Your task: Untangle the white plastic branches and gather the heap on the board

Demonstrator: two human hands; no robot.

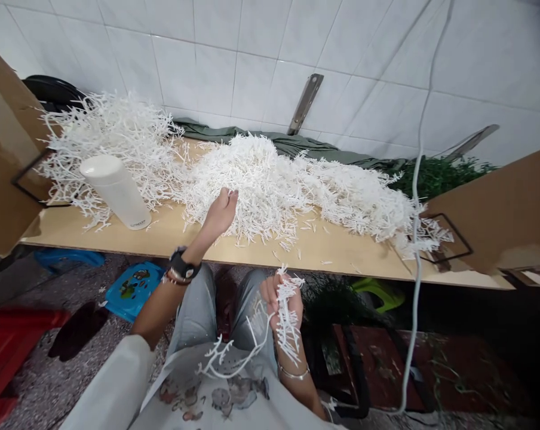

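Observation:
My left hand [220, 212] reaches onto the wooden table [162, 236] and closes its fingers in the near edge of a big heap of small white plastic pieces [288, 185]. My right hand [282, 301] is held below the table edge over my lap, gripped round a bunch of white plastic sprigs [288, 322]; one long branched sprig [227, 358] hangs from it across my lap. A black watch sits on my left wrist, a thin bangle on my right.
A white cylinder bottle [117, 191] stands at the table's left, in front of a pile of white branched stems [113, 134]. Cardboard boxes [498, 215] flank both sides. Green cloth and green foliage [435, 173] lie by the tiled wall. A white cable [416, 251] hangs at right.

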